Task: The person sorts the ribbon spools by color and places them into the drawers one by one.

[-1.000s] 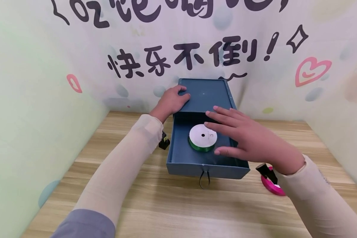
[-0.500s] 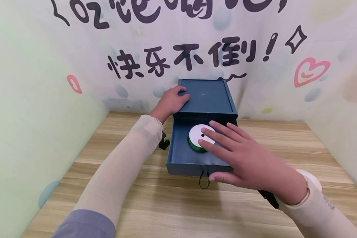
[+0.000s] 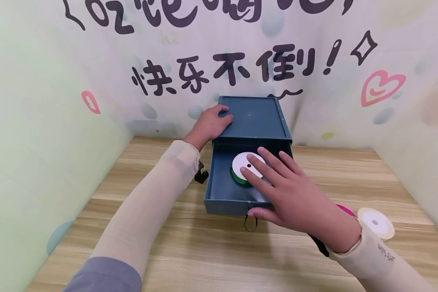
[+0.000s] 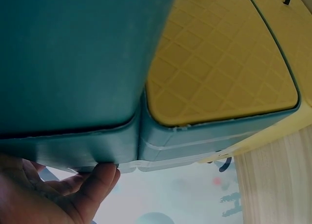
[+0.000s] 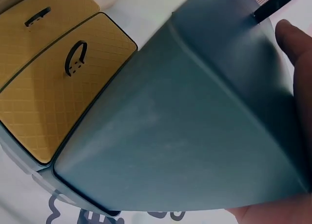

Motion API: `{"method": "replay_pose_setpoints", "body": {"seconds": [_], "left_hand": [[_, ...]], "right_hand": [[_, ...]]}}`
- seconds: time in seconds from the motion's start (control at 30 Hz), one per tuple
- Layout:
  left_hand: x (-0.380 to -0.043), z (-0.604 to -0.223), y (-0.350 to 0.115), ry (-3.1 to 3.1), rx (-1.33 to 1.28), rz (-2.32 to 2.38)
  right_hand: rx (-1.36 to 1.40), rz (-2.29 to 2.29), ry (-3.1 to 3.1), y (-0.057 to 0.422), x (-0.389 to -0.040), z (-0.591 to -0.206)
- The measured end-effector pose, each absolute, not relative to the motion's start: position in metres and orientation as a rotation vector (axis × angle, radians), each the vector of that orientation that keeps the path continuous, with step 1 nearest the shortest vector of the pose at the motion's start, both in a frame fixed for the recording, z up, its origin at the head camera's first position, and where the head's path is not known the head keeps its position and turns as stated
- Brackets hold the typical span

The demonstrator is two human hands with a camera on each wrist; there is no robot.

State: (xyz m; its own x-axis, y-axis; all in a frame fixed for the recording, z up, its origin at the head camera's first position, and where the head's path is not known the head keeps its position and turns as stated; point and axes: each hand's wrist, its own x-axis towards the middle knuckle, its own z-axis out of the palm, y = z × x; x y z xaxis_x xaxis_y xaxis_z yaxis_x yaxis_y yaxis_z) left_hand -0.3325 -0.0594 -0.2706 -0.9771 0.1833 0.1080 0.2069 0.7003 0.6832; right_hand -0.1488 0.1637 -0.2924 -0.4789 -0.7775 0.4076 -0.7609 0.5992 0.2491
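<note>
i had the right hand in front of the blue cabinet and toward its right, slanting over the pulled-out top drawer. its fingers were spread and nearly straight, with nothing in their hold; from where i sat i could not tell whether the tips touched the spool under them. that spool lay inside the drawer, forward of the cabinet's top, just below the forefinger and middle finger. it sat flat, so its axle stood roughly upright, and the right hand was the nearer one to it. the thumb was at the drawer's front wall, close by the loop pull.

the left hand rested on the cabinet's top left edge, thumb and forefinger apart, pinching nothing that i could see.

the cabinet's shell looked like smooth, stiff plastic. the lower drawer fronts were mustard yellow, embossed with a lattice and rounded at the corners. the spool was a squat disc, papery white on top, green ribbon round its rim. right of the cabinet, a white spool lay on the wood-grained tabletop.
</note>
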Motion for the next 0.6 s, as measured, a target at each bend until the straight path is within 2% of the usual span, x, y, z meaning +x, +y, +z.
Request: {"method": "replay_pose_setpoints", "body": {"seconds": [0.6], "left_hand": [[-0.3367, -0.2725, -0.0596, -2.873, -0.331, -1.169]], "right_hand": [[1.074, -0.040, -2.450, 0.1621, -0.1552, -0.2893]]}}
